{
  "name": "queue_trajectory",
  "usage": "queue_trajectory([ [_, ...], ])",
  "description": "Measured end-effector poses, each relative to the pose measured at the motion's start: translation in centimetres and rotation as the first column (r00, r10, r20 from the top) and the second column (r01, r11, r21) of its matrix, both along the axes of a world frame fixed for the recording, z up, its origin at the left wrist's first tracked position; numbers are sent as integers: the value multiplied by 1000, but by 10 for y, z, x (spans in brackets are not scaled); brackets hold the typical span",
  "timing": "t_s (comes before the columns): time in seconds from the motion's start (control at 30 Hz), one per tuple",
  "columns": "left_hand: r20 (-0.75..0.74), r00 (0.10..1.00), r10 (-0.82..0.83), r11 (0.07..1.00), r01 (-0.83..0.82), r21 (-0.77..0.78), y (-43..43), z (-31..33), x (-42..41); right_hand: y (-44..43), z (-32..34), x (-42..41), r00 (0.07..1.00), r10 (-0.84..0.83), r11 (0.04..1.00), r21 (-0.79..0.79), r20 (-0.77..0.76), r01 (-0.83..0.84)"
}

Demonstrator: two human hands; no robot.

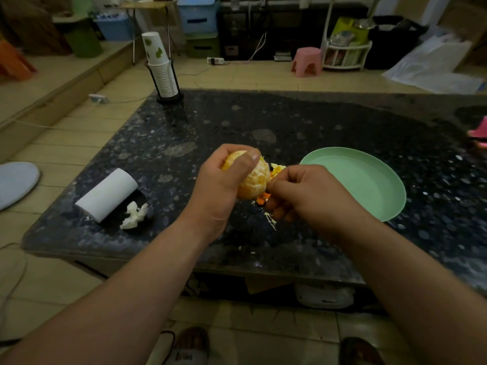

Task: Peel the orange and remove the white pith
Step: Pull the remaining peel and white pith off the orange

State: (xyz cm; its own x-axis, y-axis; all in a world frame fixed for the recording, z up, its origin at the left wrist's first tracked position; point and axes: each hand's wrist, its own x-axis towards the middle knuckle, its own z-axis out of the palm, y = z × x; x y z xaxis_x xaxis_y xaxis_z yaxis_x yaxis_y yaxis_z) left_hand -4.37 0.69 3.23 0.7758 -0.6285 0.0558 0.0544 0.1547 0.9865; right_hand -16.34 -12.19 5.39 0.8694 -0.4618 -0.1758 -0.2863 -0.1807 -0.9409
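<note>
Orange [254,180], nearly bare, is held above the desk [290,122] with the left grip [218,185] curled round it. The right grip [308,196] touches its right flank, pinching what I judge is pith. Peel scraps [261,201] lie beneath, with the green plate [369,159] beyond.

Mostly peeled orange [254,180], held aloft

A home: tiled floor [237,75], plastic stool [307,61], storage bins [197,17]
</note>
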Motion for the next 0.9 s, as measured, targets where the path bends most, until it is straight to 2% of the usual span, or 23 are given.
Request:
queue_trajectory([
  [0.07, -60, 998, 10, 1000, -11, -10, -1, 3, -2, 2, 0, 0, 999, -31, 999, 10, 24, 30],
  [0.2, -289, 957, -20, 998, 0, -70, -3, 9, -5, 5, -2, 1, 994, -66, 994, 92, 88, 58],
  [0.47, -633, 761, -141, 974, -8, -227, 2, 5, 4, 5, -6, 4, 992, -9, 990, 142, 129, -9],
  [0.7, -708, 683, -178, 968, -9, -252, 2, -3, 10, 6, -12, 8, 993, 12, 994, 106, 117, -24],
  [0.9, -757, 637, -148, 956, -105, -275, 2, -6, 17, 7, -15, 10, 990, 23, 993, 111, 139, -39],
])
